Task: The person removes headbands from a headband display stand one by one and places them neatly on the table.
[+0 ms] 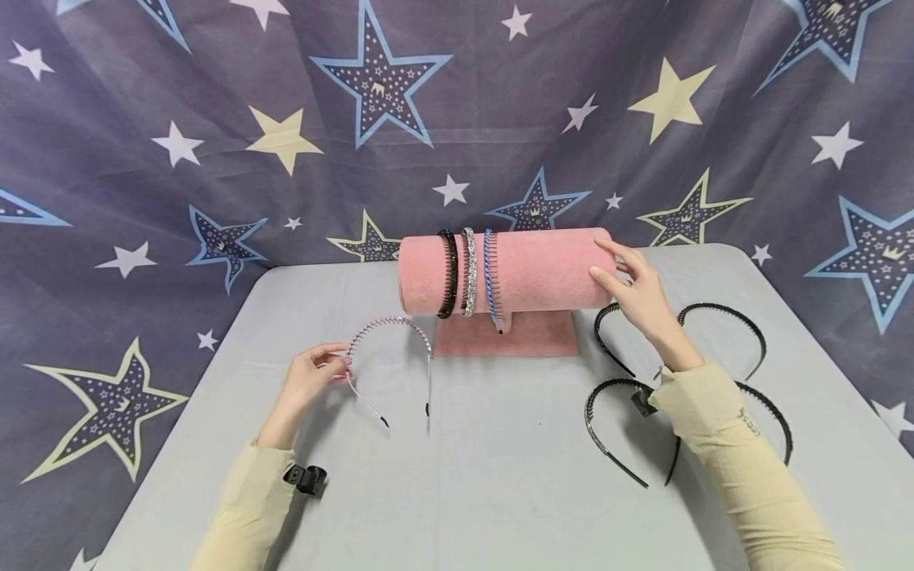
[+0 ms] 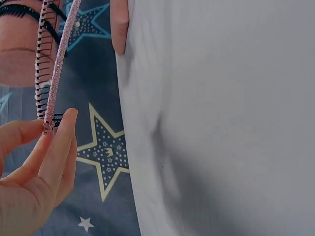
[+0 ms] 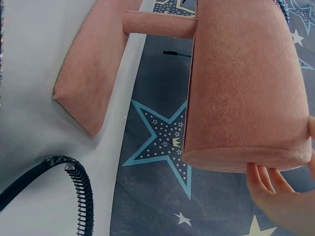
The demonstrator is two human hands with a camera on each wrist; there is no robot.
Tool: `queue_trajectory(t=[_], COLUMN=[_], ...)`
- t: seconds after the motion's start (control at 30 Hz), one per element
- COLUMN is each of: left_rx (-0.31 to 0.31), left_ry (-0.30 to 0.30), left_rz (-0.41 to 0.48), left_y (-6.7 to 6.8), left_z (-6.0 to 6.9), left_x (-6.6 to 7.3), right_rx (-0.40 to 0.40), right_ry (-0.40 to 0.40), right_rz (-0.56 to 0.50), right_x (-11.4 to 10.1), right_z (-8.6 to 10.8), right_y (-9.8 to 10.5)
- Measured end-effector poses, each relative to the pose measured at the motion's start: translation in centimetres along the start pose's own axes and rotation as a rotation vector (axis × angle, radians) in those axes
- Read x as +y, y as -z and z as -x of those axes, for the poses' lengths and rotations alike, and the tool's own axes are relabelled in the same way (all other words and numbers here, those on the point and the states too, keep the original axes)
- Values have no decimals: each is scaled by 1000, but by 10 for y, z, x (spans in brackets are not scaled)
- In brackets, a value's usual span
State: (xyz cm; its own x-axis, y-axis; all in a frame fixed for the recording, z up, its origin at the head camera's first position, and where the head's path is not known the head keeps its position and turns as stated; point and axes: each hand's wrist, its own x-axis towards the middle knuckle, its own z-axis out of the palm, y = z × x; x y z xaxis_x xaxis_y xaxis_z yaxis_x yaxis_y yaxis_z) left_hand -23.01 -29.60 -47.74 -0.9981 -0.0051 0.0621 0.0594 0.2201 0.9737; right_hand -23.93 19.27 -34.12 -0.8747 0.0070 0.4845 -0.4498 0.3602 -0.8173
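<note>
My left hand (image 1: 303, 382) pinches one side of a pink toothed headband (image 1: 389, 320) between thumb and fingers, left of the stand and in front of it. In the left wrist view the headband (image 2: 58, 69) has a glittery pink band and rows of teeth. A pink padded headband stand (image 1: 550, 270) has a horizontal roll on a flat base. Around the roll's left half sit a black headband (image 1: 448, 274), a silver glittery one (image 1: 469, 274) and a blue one (image 1: 489, 274). My right hand (image 1: 641, 295) grips the roll's right end; in the right wrist view its fingers (image 3: 268, 182) touch the end face.
Several dark toothed headbands lie on the right of the grey table (image 1: 500, 476), one at the back (image 1: 743, 316) and one nearer the front (image 1: 591, 412); my right forearm crosses over them. A star-patterned curtain (image 1: 457, 143) hangs behind the table.
</note>
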Motion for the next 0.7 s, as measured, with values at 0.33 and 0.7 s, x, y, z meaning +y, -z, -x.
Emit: queue_trajectory(t=[0.33,0.7], left_rx=[-99,-196], left_ry=[46,95], left_rz=[-43,-75], left_y=[-36,-66], left_z=[29,30], left_x=[73,88], right_rx=[3,-3], right_ry=[8,-3], right_rz=[11,6], right_x=[13,13], right_z=[-2,-3], right_y=[0,0])
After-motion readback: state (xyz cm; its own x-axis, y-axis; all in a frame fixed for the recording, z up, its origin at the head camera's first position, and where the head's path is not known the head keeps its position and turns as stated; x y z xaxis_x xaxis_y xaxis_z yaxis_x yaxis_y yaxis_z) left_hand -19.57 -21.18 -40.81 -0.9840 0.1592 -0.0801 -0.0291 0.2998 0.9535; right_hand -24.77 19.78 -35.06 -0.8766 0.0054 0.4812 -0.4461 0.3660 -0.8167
